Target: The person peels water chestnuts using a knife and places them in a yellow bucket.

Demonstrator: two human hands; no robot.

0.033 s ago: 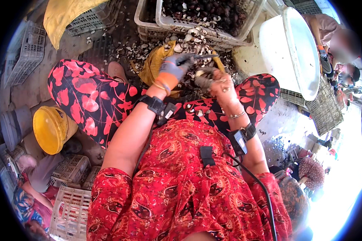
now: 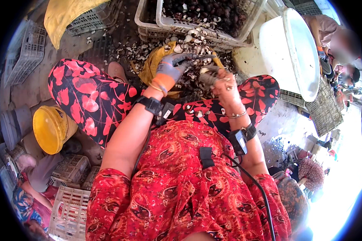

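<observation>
In a grey glove with an orange cuff, my left hand (image 2: 172,68) is closed round a dark, slim, elongated thing (image 2: 203,57) that points right and has a pale tip. My bare right hand (image 2: 225,83), a little lower and to the right, grips a brownish-grey, ragged-looking bundle (image 2: 209,77) with a whitish spot on it; blur hides its kind. The hands are apart, above my lap. Beneath and beyond them lie dark and white shell-like scraps (image 2: 191,37) and a crumpled yellow sack (image 2: 153,62).
Stacked crates (image 2: 149,29) ahead hold many dark rounded pieces. A large white tub (image 2: 283,56) stands at the right, and a yellow bucket (image 2: 48,129) beside my left knee. Plastic crates (image 2: 70,209) sit at the lower left. Other people are seated at both sides.
My right hand and its bundle have shifted slightly to the right. My left hand has moved a touch up and left, so the hands are a little farther apart.
</observation>
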